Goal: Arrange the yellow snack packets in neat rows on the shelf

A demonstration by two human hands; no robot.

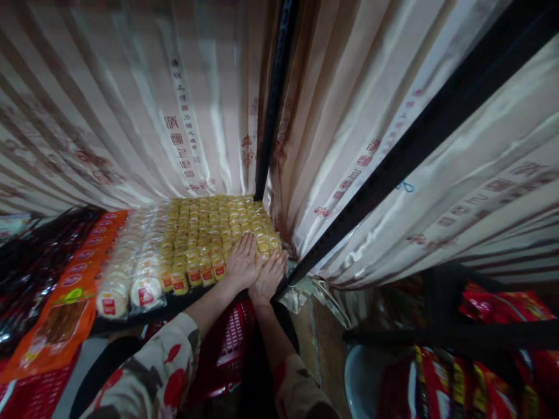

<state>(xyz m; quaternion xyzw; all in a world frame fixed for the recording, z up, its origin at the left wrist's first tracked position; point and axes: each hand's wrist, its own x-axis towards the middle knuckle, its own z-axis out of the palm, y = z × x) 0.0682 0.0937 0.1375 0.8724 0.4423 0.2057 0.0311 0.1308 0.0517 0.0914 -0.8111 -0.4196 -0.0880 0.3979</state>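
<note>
Rows of small yellow packaged cakes (209,227), wrapped in clear film with red labels, lie on a dark shelf. My left hand (243,262) rests on the right-hand rows, palm down and fingers stretched out. Close beside it, my right hand (267,276) lies over the front right corner of the rows, its fingers also extended. Both hands look open, and they hide the packets beneath them. To the left are two rows of white round packaged cakes (147,285), also in clear wrap.
An orange packet (78,291) and dark shiny packets (30,273) lie farther left. Behind the shelf hangs a pale printed curtain (209,116), with black metal posts (273,99) before it. Below is a red plastic basket (233,334); red packets (437,378) sit lower right.
</note>
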